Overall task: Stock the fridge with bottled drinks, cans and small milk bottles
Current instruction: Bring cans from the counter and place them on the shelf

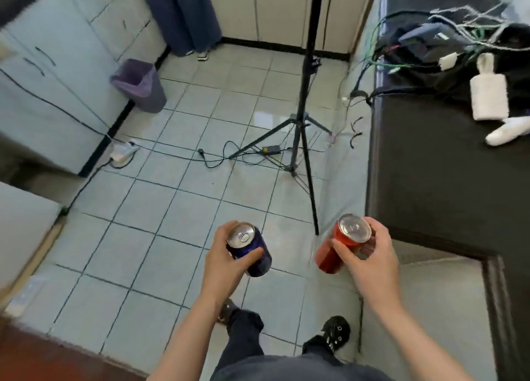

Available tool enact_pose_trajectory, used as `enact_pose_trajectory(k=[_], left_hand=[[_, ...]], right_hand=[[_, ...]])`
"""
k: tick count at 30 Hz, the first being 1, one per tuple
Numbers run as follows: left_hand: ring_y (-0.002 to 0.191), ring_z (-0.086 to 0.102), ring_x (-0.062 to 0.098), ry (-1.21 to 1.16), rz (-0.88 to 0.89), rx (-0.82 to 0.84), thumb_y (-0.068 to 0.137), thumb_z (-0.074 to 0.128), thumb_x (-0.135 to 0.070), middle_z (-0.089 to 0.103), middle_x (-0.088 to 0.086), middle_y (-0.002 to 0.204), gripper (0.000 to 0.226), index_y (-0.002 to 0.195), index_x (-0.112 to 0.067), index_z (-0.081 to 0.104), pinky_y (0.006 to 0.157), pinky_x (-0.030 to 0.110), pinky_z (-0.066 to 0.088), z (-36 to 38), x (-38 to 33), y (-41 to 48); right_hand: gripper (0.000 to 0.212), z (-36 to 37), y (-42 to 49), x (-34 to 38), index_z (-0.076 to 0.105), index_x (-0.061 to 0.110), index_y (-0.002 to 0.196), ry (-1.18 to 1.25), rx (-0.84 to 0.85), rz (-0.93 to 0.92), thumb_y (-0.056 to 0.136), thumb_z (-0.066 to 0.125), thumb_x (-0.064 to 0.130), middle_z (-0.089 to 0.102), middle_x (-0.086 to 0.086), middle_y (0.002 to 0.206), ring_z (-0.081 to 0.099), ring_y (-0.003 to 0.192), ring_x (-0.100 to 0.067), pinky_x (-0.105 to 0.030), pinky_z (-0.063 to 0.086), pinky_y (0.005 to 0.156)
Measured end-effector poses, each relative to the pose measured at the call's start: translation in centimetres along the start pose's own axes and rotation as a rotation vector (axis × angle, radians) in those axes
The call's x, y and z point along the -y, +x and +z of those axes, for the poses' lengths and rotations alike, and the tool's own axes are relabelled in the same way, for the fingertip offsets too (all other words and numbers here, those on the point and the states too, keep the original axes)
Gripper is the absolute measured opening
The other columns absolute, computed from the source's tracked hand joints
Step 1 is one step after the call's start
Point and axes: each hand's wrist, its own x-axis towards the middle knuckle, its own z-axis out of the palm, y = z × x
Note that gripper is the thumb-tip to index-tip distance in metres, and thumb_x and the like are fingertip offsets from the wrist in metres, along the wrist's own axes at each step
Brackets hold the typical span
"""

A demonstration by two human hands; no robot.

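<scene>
Dark trousers [243, 337] sit closest, above a tiled floor [172, 208]. A dark table [444, 165] runs along the right, and a tripod [301, 128] stands ahead with loose cables [218, 159] trailing round its feet. The left hand [220, 266] is wrapped round a blue can [261, 263] and the right hand [372, 257] round a red can [327, 257], both tilted in mid-air, well apart. No fridge is plainly in view. A foot snagging a cable or tripod leg could jolt a can loose, and the tilted red one looks likelier to slip.
</scene>
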Motion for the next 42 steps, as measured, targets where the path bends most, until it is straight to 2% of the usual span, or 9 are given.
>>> enact_pose_trajectory(k=[3, 8, 15, 21, 24, 29, 32, 37, 42], left_hand=[[0.099, 0.058, -0.001, -0.028, -0.015, -0.061, 0.067, 0.082, -0.019, 0.058, -0.023, 0.11, 0.062, 0.112, -0.044, 0.049, 0.067, 0.007, 0.047, -7.4, 1.6, 1.2], [0.101, 0.058, 0.006, -0.079, -0.04, -0.24, 0.066, 0.083, -0.017, 0.059, -0.017, 0.111, 0.064, 0.117, -0.038, 0.05, 0.075, 0.02, 0.049, -19.1, 4.2, 2.4], [0.097, 0.051, -0.017, -0.177, -0.088, -0.565, 0.068, 0.082, -0.017, 0.055, -0.027, 0.106, 0.062, 0.108, -0.047, 0.046, 0.07, 0.007, 0.045, -30.8, 7.5, 1.2], [0.105, 0.052, 0.007, -0.202, -0.241, -0.786, 0.069, 0.082, -0.014, 0.055, -0.012, 0.115, 0.066, 0.122, -0.028, 0.046, 0.078, 0.009, 0.04, -37.7, 12.0, 0.7], [0.106, 0.053, 0.009, -0.217, -0.284, -0.842, 0.068, 0.083, -0.013, 0.056, -0.012, 0.115, 0.067, 0.123, -0.026, 0.047, 0.079, 0.008, 0.041, -42.0, 14.4, 1.4], [0.109, 0.053, 0.01, -0.219, -0.328, -1.003, 0.069, 0.082, -0.009, 0.054, -0.019, 0.111, 0.064, 0.122, -0.023, 0.049, 0.08, 0.007, 0.04, -51.3, 15.8, 4.4], [0.11, 0.053, 0.007, -0.224, -0.326, -1.104, 0.071, 0.082, -0.012, 0.055, -0.014, 0.118, 0.066, 0.125, -0.026, 0.046, 0.088, 0.016, 0.042, -57.7, 15.6, 6.2], [0.107, 0.049, -0.013, -0.22, -0.261, -1.304, 0.07, 0.082, -0.014, 0.051, -0.032, 0.11, 0.068, 0.119, -0.038, 0.042, 0.078, 0.004, 0.042, -65.6, 15.2, 8.8], [0.11, 0.049, -0.01, -0.366, -0.24, -1.388, 0.068, 0.083, -0.016, 0.047, -0.032, 0.115, 0.079, 0.123, -0.044, 0.034, 0.08, 0.011, 0.045, -70.3, 16.5, 9.4]], right_hand=[[0.058, 7.3, -0.3, 3.8, 0.045, 0.045, 0.111, 0.005, 0.08, -0.036, 0.069, 0.081, 0.028, 0.058, 0.018, 0.108, 0.057, 0.099, -0.005, -0.015, 0.042, 0.076], [0.059, 19.3, -0.7, 9.9, 0.047, 0.04, 0.116, 0.021, 0.249, -0.168, 0.069, 0.081, 0.026, 0.059, 0.015, 0.11, 0.058, 0.099, -0.004, -0.021, 0.048, 0.079], [0.06, 33.1, -2.4, 17.6, 0.045, 0.051, 0.109, -0.024, 0.548, -0.373, 0.067, 0.081, 0.027, 0.054, 0.034, 0.105, 0.053, 0.097, 0.01, -0.01, 0.044, 0.068], [0.062, 45.4, -3.9, 21.3, 0.046, 0.047, 0.112, -0.067, 0.839, -0.451, 0.068, 0.082, 0.023, 0.055, 0.025, 0.11, 0.051, 0.099, 0.012, -0.002, 0.043, 0.072], [0.064, 52.5, -4.3, 23.3, 0.043, 0.057, 0.107, -0.079, 0.964, -0.478, 0.067, 0.083, 0.027, 0.055, 0.029, 0.108, 0.053, 0.1, 0.01, -0.009, 0.048, 0.069], [0.064, 64.8, -4.8, 29.5, 0.045, 0.044, 0.114, -0.072, 1.121, -0.548, 0.066, 0.083, 0.026, 0.055, 0.023, 0.109, 0.057, 0.1, -0.003, -0.021, 0.049, 0.079], [0.063, 71.1, -5.6, 34.0, 0.046, 0.042, 0.115, -0.034, 1.162, -0.606, 0.066, 0.083, 0.027, 0.057, 0.02, 0.109, 0.055, 0.1, 0.001, -0.014, 0.044, 0.076], [0.059, 80.1, -7.1, 40.0, 0.051, 0.032, 0.117, 0.009, 1.283, -0.659, 0.068, 0.082, 0.022, 0.057, 0.021, 0.109, 0.056, 0.102, -0.004, -0.019, 0.046, 0.081], [0.061, 86.5, -9.6, 43.3, 0.048, 0.035, 0.118, 0.001, 1.319, -0.672, 0.067, 0.082, 0.029, 0.056, 0.026, 0.106, 0.055, 0.098, 0.001, -0.016, 0.045, 0.075]])
